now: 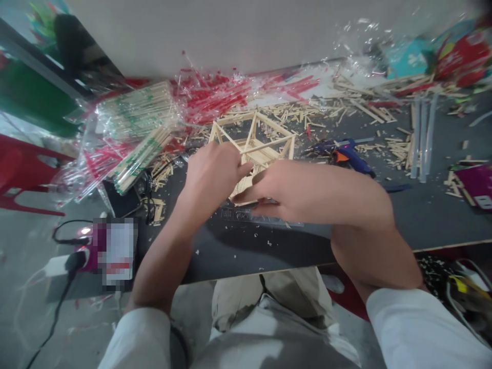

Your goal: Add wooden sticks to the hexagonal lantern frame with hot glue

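Your left hand [215,166] lies over the near left part of the stick frame [265,145], fingers curled inward. The back of the hand covers them, so you cannot tell whether they are clamped on a bar. Your right hand [277,189] reaches left to the near side of the frame; its fingers are slightly spread, and it cannot be told whether the tips grip a stick.

The frame stands on the dark table [215,251], directly ahead of you. The step in hand reads as fitting or steadying a part at its near side. The next move appears to call for a left-hand brace and light, aligned right-hand pressure; thin bars may flex or shift.

A clear marked strip [242,214] lies just beside the frame, on the near side. To the right rests the blue glue gun [355,156], held by neither hand. Farther right lie short stick pieces [402,151] and clear rods [423,138]. Bagged sticks [134,110] occupy the far left; red sticks [215,92] lie beyond the frame.
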Available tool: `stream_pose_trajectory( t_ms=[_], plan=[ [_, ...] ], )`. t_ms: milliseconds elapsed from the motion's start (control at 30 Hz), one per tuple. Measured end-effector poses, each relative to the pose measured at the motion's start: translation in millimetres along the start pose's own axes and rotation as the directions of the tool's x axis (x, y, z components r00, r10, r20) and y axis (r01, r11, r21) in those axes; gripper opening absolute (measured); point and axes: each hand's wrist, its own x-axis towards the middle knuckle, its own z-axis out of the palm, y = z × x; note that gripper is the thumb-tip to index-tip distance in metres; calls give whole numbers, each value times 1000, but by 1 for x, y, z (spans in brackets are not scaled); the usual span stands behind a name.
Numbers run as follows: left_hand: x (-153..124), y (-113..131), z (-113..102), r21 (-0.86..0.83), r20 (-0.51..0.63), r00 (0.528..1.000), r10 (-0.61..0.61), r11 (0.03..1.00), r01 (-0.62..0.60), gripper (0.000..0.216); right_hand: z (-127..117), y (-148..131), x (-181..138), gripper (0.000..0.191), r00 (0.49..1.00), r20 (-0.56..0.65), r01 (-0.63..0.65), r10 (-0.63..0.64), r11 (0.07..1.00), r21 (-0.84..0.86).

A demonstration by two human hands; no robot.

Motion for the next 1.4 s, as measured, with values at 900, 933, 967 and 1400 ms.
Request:
stream_pose_trajectory(
  t_ms=[900, 933, 967, 1400],
  plan=[
    [-8, 22, -18, 357, 154, 988, 0, 932, -56, 34, -7, -15, -3, 30, 985, 91, -148, 147, 989, 1],
    [-9, 22, -17, 357, 143, 990, -5, 933, -47, 33, -7, -16, -3, 29, 985, 91, -147, 147, 989, 0],
    [-9, 22, -17, 355, 138, 990, -8, 934, -42, 32, -8, -17, -3, 29, 985, 90, -146, 145, 989, 4],
    [-4, 18, -18, 359, 175, 984, 27, 929, -90, 35, -8, -16, 0, 23, 979, 96, -182, 178, 982, 38]
  ],
)
